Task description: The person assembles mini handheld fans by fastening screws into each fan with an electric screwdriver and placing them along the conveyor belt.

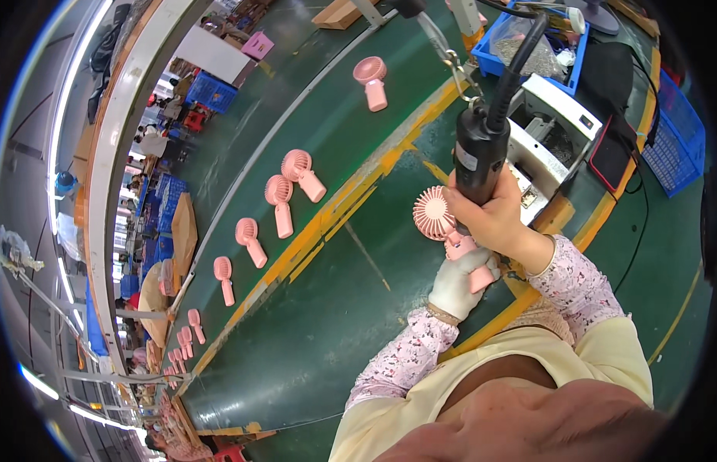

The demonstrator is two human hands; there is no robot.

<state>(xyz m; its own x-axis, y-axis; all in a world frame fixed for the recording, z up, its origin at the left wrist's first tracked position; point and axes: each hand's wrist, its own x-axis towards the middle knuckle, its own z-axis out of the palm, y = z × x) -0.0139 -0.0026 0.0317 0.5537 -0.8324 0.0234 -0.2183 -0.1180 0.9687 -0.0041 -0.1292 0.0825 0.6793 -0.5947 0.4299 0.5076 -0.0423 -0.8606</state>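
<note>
My gloved left hand [460, 286] is wrapped round the handle of a pink handheld fan [435, 213], holding it just above the green bench. The fan's round slatted head points away from me. My bare right hand [493, 215] grips a black electric screwdriver [475, 146], which hangs upright from a metal hook and has a thick cable at its top. Its lower end is over the fan's neck; the tip is hidden behind my right fingers.
Several more pink fans [295, 168] lie along the green conveyor belt [328, 100] beyond a yellow-edged strip. Right of the screwdriver stands a white open-topped machine [555, 127]. A blue bin [578, 65] with bagged small parts sits behind it. A phone-like dark device [611, 158] lies nearby.
</note>
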